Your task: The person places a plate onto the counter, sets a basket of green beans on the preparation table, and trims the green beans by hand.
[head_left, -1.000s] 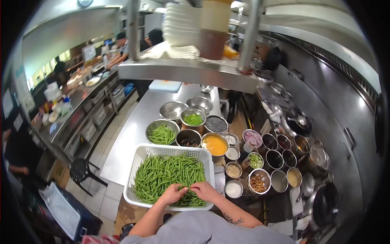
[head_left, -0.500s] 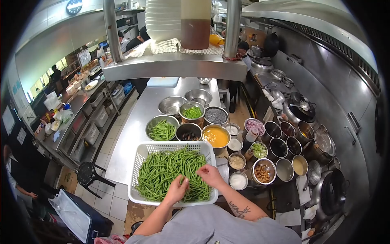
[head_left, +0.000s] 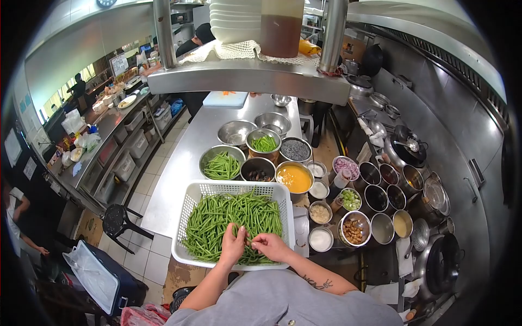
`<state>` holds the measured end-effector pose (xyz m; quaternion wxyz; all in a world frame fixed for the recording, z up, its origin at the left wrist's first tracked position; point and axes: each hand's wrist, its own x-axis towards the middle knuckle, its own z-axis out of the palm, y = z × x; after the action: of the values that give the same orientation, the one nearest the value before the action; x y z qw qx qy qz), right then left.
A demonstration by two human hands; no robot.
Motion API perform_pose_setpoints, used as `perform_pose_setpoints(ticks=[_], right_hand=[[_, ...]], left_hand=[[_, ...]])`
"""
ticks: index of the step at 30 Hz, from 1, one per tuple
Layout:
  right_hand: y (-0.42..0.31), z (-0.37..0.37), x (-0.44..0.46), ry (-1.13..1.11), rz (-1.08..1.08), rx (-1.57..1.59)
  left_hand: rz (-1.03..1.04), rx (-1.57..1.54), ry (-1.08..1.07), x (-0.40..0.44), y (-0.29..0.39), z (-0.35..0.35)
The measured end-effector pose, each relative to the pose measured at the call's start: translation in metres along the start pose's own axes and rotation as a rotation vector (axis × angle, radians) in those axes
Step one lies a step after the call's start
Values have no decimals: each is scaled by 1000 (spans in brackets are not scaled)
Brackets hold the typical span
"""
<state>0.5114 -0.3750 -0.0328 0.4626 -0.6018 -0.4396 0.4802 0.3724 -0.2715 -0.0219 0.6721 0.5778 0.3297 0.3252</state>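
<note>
A white perforated plastic basket (head_left: 289, 217) holds a large heap of green beans (head_left: 217, 214) at the front of the steel table. Over the near part of the heap, my left hand (head_left: 234, 245) is closed in a pinch, with what looks like a green bean at its fingertips. Close to its right, my right hand (head_left: 270, 247) pinches at the same spot, fingertips almost meeting the left ones. The bean itself is mostly hidden by the fingers and blends with the heap behind.
Behind the basket stand a bowl of cut beans (head_left: 222, 165), a pot of orange liquid (head_left: 294, 177) and empty steel bowls (head_left: 236, 132). Several sauce pots (head_left: 382, 228) line the right. Overhead runs a steel shelf (head_left: 244, 87). A black stool (head_left: 124, 225) stands left.
My right hand has moved left and down, from apart over the beans to beside my left hand. The left hand has shifted slightly up and left. The camera view has tilted a little.
</note>
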Motion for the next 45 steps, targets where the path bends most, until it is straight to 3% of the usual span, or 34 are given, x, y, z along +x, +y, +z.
perform_pose_setpoints(ticks=[4, 8, 11, 14, 17, 18, 21, 24, 28, 33, 36, 42, 45], right_hand=[[-5, 1, -2, 164, -8, 100], [7, -5, 1, 23, -265, -33], [3, -6, 2, -68, -329, -218], [-22, -13, -1, 276, -236, -351], [5, -26, 0, 275, -153, -982], [5, -29, 2, 78, -131, -1029], [5, -25, 9, -73, -4, -826], [0, -24, 11, 191, -171, -674], [-23, -24, 8, 460, -171, -544], [-41, -10, -7, 309, -157, -437], [-28, 0, -11, 246, -332, -469], [-33, -7, -19, 272, -202, -420], [-21, -9, -17, 139, -311, -373]], left_hand=[[-95, -190, -11, -1, -1, -1], [-172, -239, -12, -6, 6, 3], [-334, -323, 89, 0, 7, 2], [-398, -520, 92, 6, 1, -11], [-492, -657, 28, 6, 4, -23], [-519, -669, -7, 4, 4, -27], [-568, -685, -33, 0, 8, -27], [-591, -677, -2, -8, 24, -21], [-551, -545, -174, -8, 9, -31], [-565, -348, -218, -5, 16, -11], [-510, -353, -152, -1, 12, -1], [-486, -434, -104, 0, 14, 2], [-532, -498, -120, 0, 12, 3]])
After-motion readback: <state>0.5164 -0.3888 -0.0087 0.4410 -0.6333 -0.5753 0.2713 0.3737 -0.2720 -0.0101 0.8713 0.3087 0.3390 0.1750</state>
